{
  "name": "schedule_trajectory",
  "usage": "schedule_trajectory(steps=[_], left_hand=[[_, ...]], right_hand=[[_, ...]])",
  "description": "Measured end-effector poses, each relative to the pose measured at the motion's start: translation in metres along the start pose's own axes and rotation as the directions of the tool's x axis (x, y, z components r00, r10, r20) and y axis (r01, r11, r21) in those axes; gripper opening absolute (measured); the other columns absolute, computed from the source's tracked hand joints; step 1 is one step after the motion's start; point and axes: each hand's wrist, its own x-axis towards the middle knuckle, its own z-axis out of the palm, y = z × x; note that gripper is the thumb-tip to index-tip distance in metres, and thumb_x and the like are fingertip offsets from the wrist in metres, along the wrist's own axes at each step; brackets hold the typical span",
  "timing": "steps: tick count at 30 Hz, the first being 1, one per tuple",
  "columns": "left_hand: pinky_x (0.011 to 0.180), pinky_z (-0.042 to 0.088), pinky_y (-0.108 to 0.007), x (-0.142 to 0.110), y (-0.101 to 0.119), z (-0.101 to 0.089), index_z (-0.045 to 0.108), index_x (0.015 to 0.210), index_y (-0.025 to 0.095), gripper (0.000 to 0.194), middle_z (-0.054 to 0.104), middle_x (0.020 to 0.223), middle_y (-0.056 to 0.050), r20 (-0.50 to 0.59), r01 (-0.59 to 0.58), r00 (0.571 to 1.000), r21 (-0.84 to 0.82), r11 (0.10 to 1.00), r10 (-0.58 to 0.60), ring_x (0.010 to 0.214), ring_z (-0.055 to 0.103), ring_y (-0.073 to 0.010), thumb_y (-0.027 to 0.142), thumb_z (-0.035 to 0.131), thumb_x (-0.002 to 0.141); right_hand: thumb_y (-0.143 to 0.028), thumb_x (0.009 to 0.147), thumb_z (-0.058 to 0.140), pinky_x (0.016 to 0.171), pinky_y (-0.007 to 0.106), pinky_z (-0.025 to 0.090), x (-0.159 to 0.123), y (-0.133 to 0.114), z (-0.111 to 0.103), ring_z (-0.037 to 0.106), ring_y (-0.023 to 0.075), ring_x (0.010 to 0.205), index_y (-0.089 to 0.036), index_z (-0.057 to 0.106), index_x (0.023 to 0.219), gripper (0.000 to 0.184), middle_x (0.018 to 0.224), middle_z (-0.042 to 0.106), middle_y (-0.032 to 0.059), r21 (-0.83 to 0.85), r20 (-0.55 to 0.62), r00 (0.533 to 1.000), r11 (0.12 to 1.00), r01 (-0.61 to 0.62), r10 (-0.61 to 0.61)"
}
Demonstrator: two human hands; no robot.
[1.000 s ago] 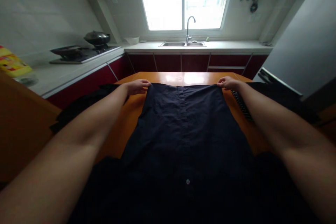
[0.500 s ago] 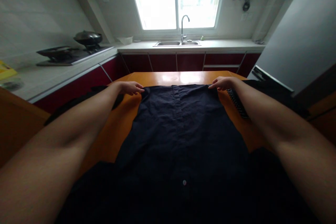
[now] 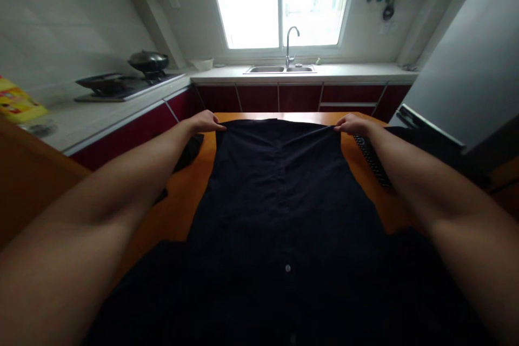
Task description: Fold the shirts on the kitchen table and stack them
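Note:
A dark navy button-up shirt (image 3: 279, 189) lies spread over the orange table (image 3: 198, 173), its hem at the far side and its sleeves out to both sides near me. One pale button shows on the front strip. My left hand (image 3: 205, 121) pinches the far left corner of the hem. At the far right corner, my right hand (image 3: 351, 123) grips the cloth between thumb and fingers. Between my hands the hem is drawn taut and appears raised a little off the table. The collar end is too dark to make out.
Dark cloth (image 3: 190, 151) lies beyond my left forearm. On the right, a laptop-like thing with a keyboard (image 3: 371, 159) sits under my forearm. A counter with a sink (image 3: 279, 69) runs along the back, a stove with a wok (image 3: 148, 60) stands left, a fridge (image 3: 466, 65) right.
Half a second ago the hem lay lower with looser fingers at its corners. Now both hands pinch the corners, and the hem is lifted and pulled straighter. The view has shifted slightly.

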Motion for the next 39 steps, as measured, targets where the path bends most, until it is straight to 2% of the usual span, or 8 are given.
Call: schedule_trajectory(steps=[6, 12, 17, 20, 23, 27, 33, 39], left_hand=[[0.057, 0.031, -0.028, 0.007, 0.005, 0.035, 0.051, 0.058, 0.02, 0.039, 0.052, 0.062, -0.001, -0.083, 0.047, 0.996, 0.089, 0.995, -0.04, 0.062, 0.051, -0.0172, 0.049, 0.07, 0.078], [0.075, 0.045, -0.03, 0.004, 0.008, 0.071, 0.065, 0.092, 0.018, 0.036, 0.069, 0.103, -0.011, -0.169, 0.131, 0.979, 0.115, 0.985, -0.11, 0.095, 0.064, -0.0268, 0.054, 0.059, 0.091], [0.098, 0.044, -0.044, -0.014, 0.023, 0.088, 0.052, 0.132, 0.014, 0.055, 0.055, 0.136, -0.022, -0.327, 0.243, 0.922, 0.081, 0.967, -0.205, 0.124, 0.054, -0.0369, 0.055, 0.053, 0.094], [0.105, 0.04, -0.05, -0.027, 0.055, 0.099, 0.042, 0.144, 0.014, 0.057, 0.045, 0.146, -0.022, -0.437, 0.119, 0.898, 0.132, 0.984, -0.05, 0.133, 0.045, -0.0387, 0.043, 0.051, 0.096], [0.109, 0.039, -0.042, -0.038, 0.103, 0.114, 0.056, 0.136, 0.018, 0.042, 0.052, 0.143, -0.014, -0.362, -0.224, 0.89, 0.184, 0.957, 0.278, 0.131, 0.049, -0.0306, 0.029, 0.047, 0.096], [0.115, 0.034, -0.03, -0.042, 0.163, 0.135, 0.058, 0.137, 0.02, 0.042, 0.055, 0.145, -0.006, -0.185, -0.535, 0.817, 0.113, 0.837, 0.546, 0.134, 0.049, -0.0199, 0.026, 0.037, 0.101], [0.12, 0.013, -0.064, -0.036, 0.182, 0.154, 0.033, 0.157, 0.027, 0.061, 0.019, 0.167, -0.004, 0.103, -0.404, 0.912, 0.062, 0.912, 0.397, 0.154, 0.011, -0.0324, 0.056, 0.026, 0.104], [0.117, 0.031, -0.047, -0.013, 0.176, 0.156, 0.048, 0.147, 0.03, 0.05, 0.043, 0.156, -0.005, -0.108, -0.285, 0.952, 0.034, 0.958, 0.287, 0.143, 0.037, -0.0269, 0.049, 0.031, 0.104]], right_hand=[[-0.016, 0.083, 0.069, 0.058, 0.023, 0.045, 0.008, -0.011, 0.034, 0.054, 0.0124, 0.061, -0.01, 0.073, 0.088, 0.009, 0.073, 0.061, 0.003, -0.058, -0.048, 0.998, 0.997, -0.048, 0.045], [-0.018, 0.087, 0.064, 0.073, 0.027, 0.049, 0.017, -0.015, 0.045, 0.063, 0.0186, 0.079, -0.006, 0.074, 0.091, 0.016, 0.087, 0.067, 0.0105, -0.125, -0.085, 0.994, 0.989, -0.079, 0.069], [-0.024, 0.083, 0.07, 0.103, 0.044, 0.041, 0.023, -0.012, 0.046, 0.054, 0.0331, 0.12, -0.008, 0.07, 0.115, 0.035, 0.122, 0.062, 0.0205, -0.211, -0.19, 0.976, 0.966, -0.149, 0.109], [-0.026, 0.091, 0.057, 0.105, 0.055, 0.037, 0.014, -0.021, 0.061, 0.041, 0.0387, 0.132, -0.007, 0.054, 0.137, 0.049, 0.141, 0.047, 0.0259, -0.236, -0.364, 0.927, 0.953, -0.19, 0.094], [-0.021, 0.098, 0.038, 0.105, 0.052, 0.037, -0.012, -0.044, 0.094, 0.043, 0.0352, 0.131, -0.008, 0.053, 0.137, 0.044, 0.143, 0.048, 0.0253, -0.316, -0.455, 0.88, 0.949, -0.021, -0.132], [-0.036, 0.101, 0.032, 0.117, 0.05, 0.022, -0.055, -0.073, 0.144, 0.029, 0.0306, 0.146, -0.009, 0.041, 0.149, 0.056, 0.159, 0.035, 0.0193, -0.415, -0.246, 0.885, 0.868, 0.273, -0.396], [-0.062, 0.1, 0.021, 0.121, 0.054, 0.007, -0.063, -0.068, 0.152, 0.006, 0.0316, 0.154, 0.002, 0.017, 0.158, 0.086, 0.166, 0.01, 0.0228, -0.364, -0.075, 0.991, 0.928, 0.076, -0.111], [-0.064, 0.099, 0.024, 0.122, 0.051, 0.007, -0.057, -0.061, 0.146, 0.006, 0.034, 0.154, 0.007, 0.012, 0.157, 0.092, 0.165, 0.011, 0.0267, -0.346, -0.202, 0.977, 0.938, -0.005, -0.069]])
